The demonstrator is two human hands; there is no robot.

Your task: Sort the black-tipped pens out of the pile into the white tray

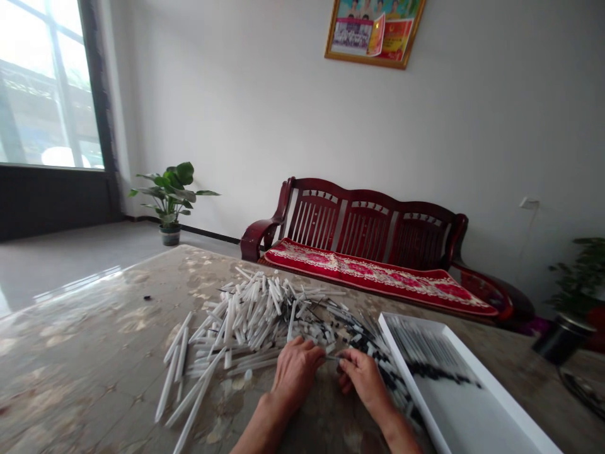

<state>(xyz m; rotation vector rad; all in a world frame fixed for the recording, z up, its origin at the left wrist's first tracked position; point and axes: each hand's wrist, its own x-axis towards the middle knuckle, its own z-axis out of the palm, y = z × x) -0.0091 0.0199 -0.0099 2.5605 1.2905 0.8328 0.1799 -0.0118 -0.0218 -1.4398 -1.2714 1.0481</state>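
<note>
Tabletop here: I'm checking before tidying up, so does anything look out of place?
A small dark bit lies alone on the tabletop, well left of the loose heap of white tubes. It looks stray, since the other pieces sit in the heap or the white tray.

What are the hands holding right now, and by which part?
The left hand and right hand pinch a thin pen-like rod between their fingertips; the fingers hide most of it, so exactly which part is gripped cannot be told.
</note>
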